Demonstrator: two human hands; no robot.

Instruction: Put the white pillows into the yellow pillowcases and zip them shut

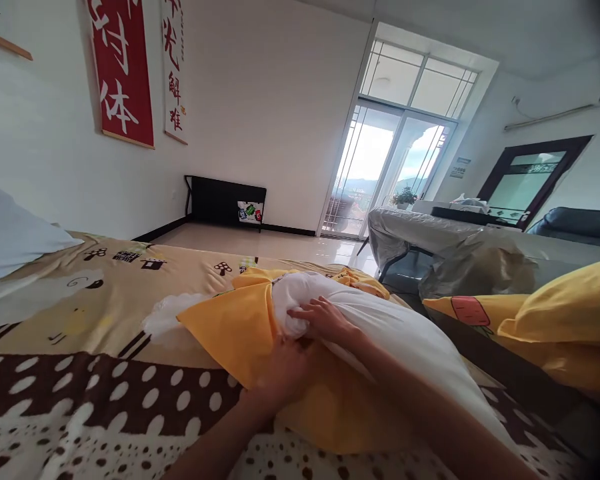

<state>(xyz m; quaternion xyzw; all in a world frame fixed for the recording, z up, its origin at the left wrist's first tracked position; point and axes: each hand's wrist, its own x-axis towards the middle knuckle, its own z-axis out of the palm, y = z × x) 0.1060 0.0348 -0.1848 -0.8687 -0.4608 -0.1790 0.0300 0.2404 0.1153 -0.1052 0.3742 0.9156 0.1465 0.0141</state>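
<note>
A white pillow point(410, 333) lies on the bed, its far end partly inside a yellow pillowcase point(235, 327). My left hand point(286, 365) is closed at the rim of the pillowcase opening, with its fingertips partly hidden by cloth. Just beyond it, my right hand point(326, 320) rests on the end of the pillow, fingers spread and slightly bent against the white fabric. Yellow cloth also lies beneath the pillow and under my forearms.
A patterned blanket point(105, 300) covers the bed. Another yellow pillow point(565, 313) sits at the right, and white fabric point(15, 227) at the left. Beyond are a plastic-covered table point(430, 227), a black folded frame point(220, 203) by the wall and a glass door point(380, 167).
</note>
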